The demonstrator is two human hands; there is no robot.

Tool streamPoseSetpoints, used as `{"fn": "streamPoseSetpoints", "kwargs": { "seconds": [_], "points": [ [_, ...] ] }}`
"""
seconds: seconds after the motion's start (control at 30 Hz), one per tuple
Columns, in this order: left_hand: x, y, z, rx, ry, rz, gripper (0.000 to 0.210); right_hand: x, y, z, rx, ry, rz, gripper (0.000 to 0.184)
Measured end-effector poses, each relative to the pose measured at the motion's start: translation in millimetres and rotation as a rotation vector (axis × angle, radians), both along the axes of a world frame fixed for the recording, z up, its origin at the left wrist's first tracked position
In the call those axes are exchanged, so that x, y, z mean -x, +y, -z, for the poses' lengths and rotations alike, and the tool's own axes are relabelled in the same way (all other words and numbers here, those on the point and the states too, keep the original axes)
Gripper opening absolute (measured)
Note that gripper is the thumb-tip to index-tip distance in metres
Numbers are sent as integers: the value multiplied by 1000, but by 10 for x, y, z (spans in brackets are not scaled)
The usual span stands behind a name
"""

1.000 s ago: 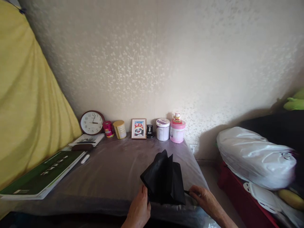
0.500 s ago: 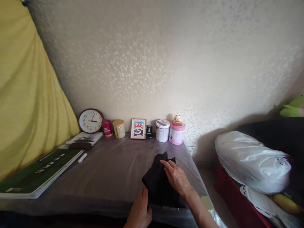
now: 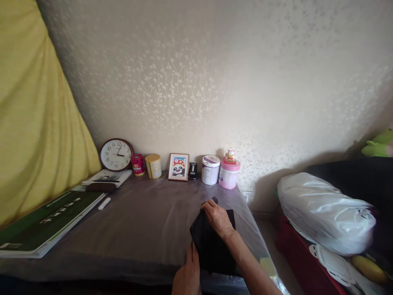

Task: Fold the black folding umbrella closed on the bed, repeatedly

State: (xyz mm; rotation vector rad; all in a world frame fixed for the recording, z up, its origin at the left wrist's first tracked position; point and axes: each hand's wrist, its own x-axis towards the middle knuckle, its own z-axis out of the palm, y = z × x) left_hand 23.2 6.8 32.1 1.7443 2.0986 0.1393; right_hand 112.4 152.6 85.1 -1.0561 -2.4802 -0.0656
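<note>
A black piece of cloth (image 3: 215,250), partly folded, lies on the near right part of the covered table; whether it is a bag or a garment I cannot tell. My right hand (image 3: 217,219) is over its far upper edge, with fingers curled down and closed on the fabric. At its left edge my left hand (image 3: 188,270) grips the cloth low down, the fingertips partly hidden by the fold. The cloth's left side stands raised between the two hands.
Along the wall stand a clock (image 3: 116,155), tins, a framed panda picture (image 3: 178,166) and a pink tub (image 3: 229,174) with a figurine. A green book (image 3: 52,221) and white pen-like object (image 3: 104,203) lie left. Right of the table is a white plastic bag (image 3: 325,211).
My right hand has moved left and up across the cloth, and its fingers have closed on the far edge. My left hand has shifted slightly right, and the cloth's left side has moved right.
</note>
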Motion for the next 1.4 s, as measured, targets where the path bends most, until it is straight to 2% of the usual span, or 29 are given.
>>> {"fn": "streamPoseSetpoints", "kwargs": {
  "seconds": [0.1,0.3,0.47,0.67,0.77,0.87,0.97,1.13,1.23,1.3,1.4],
  "points": [
    [-41,18,21,46,20,23,84,113,28,87,4,-52,-34,21],
    [-85,85,240,60,105,13,75,209,60,417,23,-101,-12,16],
    [2,13,314,22,-28,25,71,181,99,576,38,-30,-41,17],
    [132,-28,169,-187,2,95,53,168,100,612,29,5,-66,20],
    [101,87,173,-269,-26,204,73,183,88,617,25,2,-64,20],
    [45,188,274,-214,-12,219,91,179,118,621,23,19,-71,19],
    [-6,221,420,-207,64,173,83,111,179,591,10,80,-99,19],
    [-60,224,688,-381,142,96,77,-95,81,508,-53,248,-56,24],
    [-73,250,815,-414,128,85,76,-155,-88,536,-16,208,-189,23],
    [-76,266,855,-416,110,77,75,-158,-135,584,7,151,-247,23],
    [-77,270,836,-399,93,64,73,-137,-20,651,15,120,-200,26]
  ]
}}
